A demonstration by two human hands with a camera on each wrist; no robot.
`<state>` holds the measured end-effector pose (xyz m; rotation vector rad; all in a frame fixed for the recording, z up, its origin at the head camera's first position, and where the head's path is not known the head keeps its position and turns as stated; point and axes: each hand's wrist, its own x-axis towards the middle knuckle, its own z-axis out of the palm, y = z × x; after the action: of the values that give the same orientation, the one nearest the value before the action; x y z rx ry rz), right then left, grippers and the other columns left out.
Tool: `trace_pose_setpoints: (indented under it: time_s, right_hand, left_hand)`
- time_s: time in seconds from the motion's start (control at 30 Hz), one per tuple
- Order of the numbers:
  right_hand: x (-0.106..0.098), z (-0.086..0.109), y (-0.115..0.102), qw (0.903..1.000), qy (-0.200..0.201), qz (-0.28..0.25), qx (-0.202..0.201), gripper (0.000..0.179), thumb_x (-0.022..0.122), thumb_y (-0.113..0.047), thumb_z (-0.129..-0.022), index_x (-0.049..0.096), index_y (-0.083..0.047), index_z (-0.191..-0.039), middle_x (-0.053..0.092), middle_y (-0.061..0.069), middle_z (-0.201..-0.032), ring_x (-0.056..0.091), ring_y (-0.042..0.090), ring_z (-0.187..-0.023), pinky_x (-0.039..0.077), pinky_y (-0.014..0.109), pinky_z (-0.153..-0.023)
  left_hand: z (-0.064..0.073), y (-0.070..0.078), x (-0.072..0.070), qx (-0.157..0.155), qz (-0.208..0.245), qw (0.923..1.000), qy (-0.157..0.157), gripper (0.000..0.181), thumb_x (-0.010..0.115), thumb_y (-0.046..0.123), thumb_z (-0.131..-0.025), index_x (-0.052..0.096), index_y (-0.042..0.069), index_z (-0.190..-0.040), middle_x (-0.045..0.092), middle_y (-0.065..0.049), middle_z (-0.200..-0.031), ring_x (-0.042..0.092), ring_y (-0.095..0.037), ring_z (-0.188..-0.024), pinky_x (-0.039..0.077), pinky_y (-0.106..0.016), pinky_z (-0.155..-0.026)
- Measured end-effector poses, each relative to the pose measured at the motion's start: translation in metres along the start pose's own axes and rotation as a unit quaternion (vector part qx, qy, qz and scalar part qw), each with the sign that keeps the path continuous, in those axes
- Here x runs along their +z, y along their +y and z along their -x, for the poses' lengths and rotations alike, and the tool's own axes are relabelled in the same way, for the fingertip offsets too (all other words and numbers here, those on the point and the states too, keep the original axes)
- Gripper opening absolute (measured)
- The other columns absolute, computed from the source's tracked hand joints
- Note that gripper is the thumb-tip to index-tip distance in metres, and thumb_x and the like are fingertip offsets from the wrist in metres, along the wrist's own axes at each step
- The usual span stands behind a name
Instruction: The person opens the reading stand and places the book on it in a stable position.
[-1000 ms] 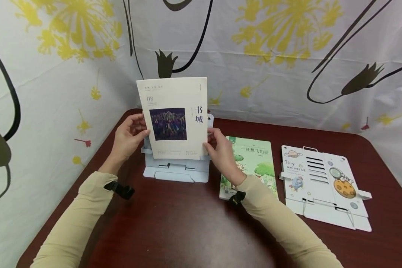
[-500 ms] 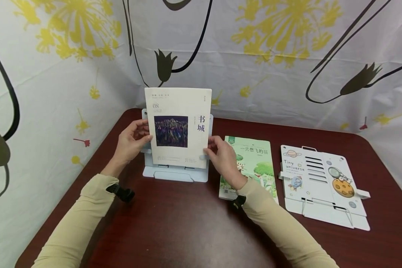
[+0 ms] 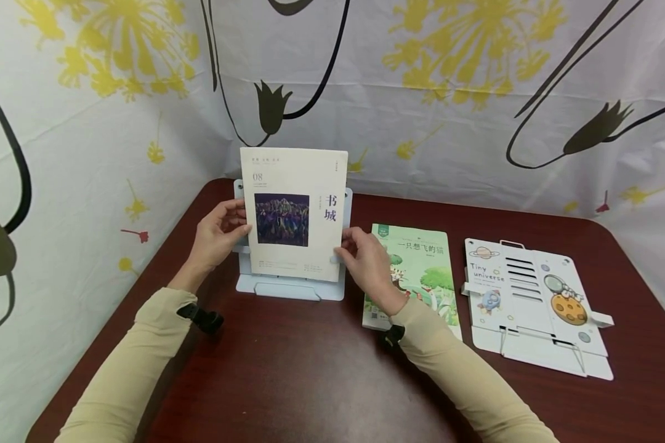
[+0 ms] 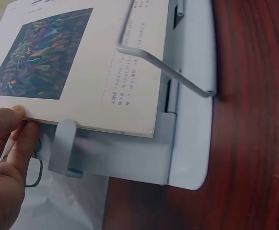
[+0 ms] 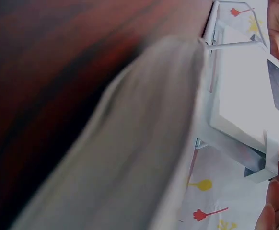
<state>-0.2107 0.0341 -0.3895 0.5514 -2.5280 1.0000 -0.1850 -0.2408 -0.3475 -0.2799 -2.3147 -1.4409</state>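
Note:
A white-covered book point(image 3: 282, 261) with a dark square picture leans upright against a pale blue metal book stand point(image 3: 288, 291). My left hand point(image 3: 217, 237) holds its left edge, the thumb at the cover's edge in the left wrist view. On the opposite edge, my right hand point(image 3: 367, 261) pinches the book low down, beside the stand's side clip point(image 5: 271, 155). A bent wire holder point(image 4: 149, 58) crosses in front of the lower cover. Another side clip point(image 4: 63, 146) stands at the book's left edge. Most of the stand's back plate is hidden behind the book.
Right of my right hand lies a green illustrated book point(image 3: 421, 271), partly covered by my forearm. Farther right is a white "Tiny universe" book stand point(image 3: 523, 326), lying on the dark red table point(image 3: 310, 375). A patterned cloth point(image 3: 366, 80) hangs behind and at the left.
Both hands have lowered the book onto the stand, moving it slightly right and straightening it from a tilt. In the last half second it has barely shifted.

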Motion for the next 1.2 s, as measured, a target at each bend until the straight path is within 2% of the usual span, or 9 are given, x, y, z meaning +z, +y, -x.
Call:
trace_pose_setpoints:
  time_s: [0.3,0.43,0.53,0.67,0.87,0.97,1.07,1.13,1.2]
  right_hand:
    - [0.001,0.002,0.002,0.9973,0.018,0.064,-0.031,0.011,0.074,-0.022,-0.082,0.069,-0.013,-0.087,0.063,0.000,-0.072,0.049,0.016,-0.066,0.037,0.029,-0.056]
    - [0.000,-0.001,0.000,0.9941,0.014,0.099,-0.040,0.012,0.074,-0.026,-0.082,0.069,-0.014,-0.082,0.061,0.000,-0.070,0.048,0.017,-0.064,0.036,0.029,-0.055]
    - [0.000,-0.005,-0.005,0.9911,0.004,0.126,-0.042,0.014,0.074,-0.028,-0.082,0.067,-0.016,-0.078,0.059,-0.002,-0.068,0.047,0.016,-0.063,0.036,0.029,-0.054]
    - [-0.001,-0.010,-0.010,0.9870,-0.020,0.153,-0.044,0.018,0.071,-0.031,-0.084,0.063,-0.017,-0.075,0.058,-0.002,-0.068,0.047,0.016,-0.062,0.036,0.030,-0.054]
    - [0.000,-0.013,-0.013,0.9847,-0.053,0.163,-0.030,0.018,0.070,-0.032,-0.085,0.063,-0.018,-0.077,0.059,-0.003,-0.071,0.051,0.017,-0.066,0.039,0.032,-0.059]
    - [-0.005,-0.011,-0.011,0.9866,-0.064,0.149,-0.014,0.016,0.070,-0.033,-0.085,0.066,-0.018,-0.082,0.060,-0.003,-0.073,0.051,0.015,-0.068,0.039,0.030,-0.059]
    - [-0.016,-0.008,-0.007,0.9909,-0.077,0.111,-0.005,0.013,0.068,-0.030,-0.086,0.069,-0.017,-0.087,0.063,-0.003,-0.078,0.051,0.013,-0.067,0.040,0.027,-0.057]
    - [-0.027,-0.005,-0.003,0.9942,-0.080,0.071,-0.003,0.012,0.067,-0.027,-0.088,0.069,-0.015,-0.090,0.065,-0.002,-0.081,0.052,0.012,-0.066,0.041,0.025,-0.057]
    - [-0.042,-0.003,0.003,0.9965,-0.077,0.031,-0.003,0.010,0.066,-0.023,-0.088,0.069,-0.014,-0.091,0.066,-0.001,-0.083,0.052,0.012,-0.065,0.042,0.026,-0.058]
  left_hand:
    - [0.006,-0.005,0.003,-0.010,-0.026,0.9996,-0.002,0.041,0.061,-0.008,-0.085,0.050,-0.008,-0.125,0.058,-0.025,-0.109,0.054,-0.029,-0.095,0.043,-0.015,-0.079]
    - [0.003,-0.026,0.003,-0.014,-0.054,0.9984,0.005,0.042,0.063,-0.004,-0.086,0.051,-0.002,-0.126,0.059,-0.021,-0.109,0.056,-0.027,-0.095,0.041,-0.014,-0.077]
    - [0.002,-0.040,0.002,-0.016,-0.078,0.9967,0.018,0.042,0.065,0.000,-0.086,0.052,0.002,-0.126,0.061,-0.017,-0.109,0.058,-0.025,-0.095,0.045,-0.019,-0.078]
    - [0.007,-0.037,0.000,-0.023,-0.108,0.9929,0.045,0.042,0.065,-0.002,-0.084,0.054,0.002,-0.124,0.062,-0.016,-0.106,0.058,-0.024,-0.093,0.048,-0.025,-0.077]
    - [0.014,-0.034,-0.003,-0.022,-0.143,0.9875,0.064,0.040,0.064,-0.003,-0.083,0.055,0.000,-0.122,0.063,-0.016,-0.103,0.059,-0.023,-0.091,0.042,-0.007,-0.072]
    - [0.013,-0.029,0.000,-0.002,-0.141,0.9862,0.086,0.038,0.064,-0.006,-0.083,0.057,-0.001,-0.120,0.063,-0.016,-0.100,0.057,-0.016,-0.087,0.040,-0.001,-0.072]
    - [0.011,-0.017,0.010,0.044,-0.116,0.9859,0.112,0.037,0.065,-0.008,-0.082,0.058,-0.002,-0.117,0.063,-0.016,-0.099,0.056,-0.005,-0.086,0.041,0.000,-0.072]
    - [0.009,-0.005,0.021,0.085,-0.077,0.9865,0.117,0.035,0.065,-0.010,-0.081,0.060,-0.004,-0.115,0.063,-0.018,-0.098,0.056,0.000,-0.085,0.044,-0.001,-0.072]
    - [0.007,0.010,0.037,0.119,-0.028,0.9873,0.102,0.035,0.066,-0.011,-0.080,0.061,-0.005,-0.114,0.063,-0.020,-0.098,0.057,0.002,-0.084,0.047,-0.005,-0.072]
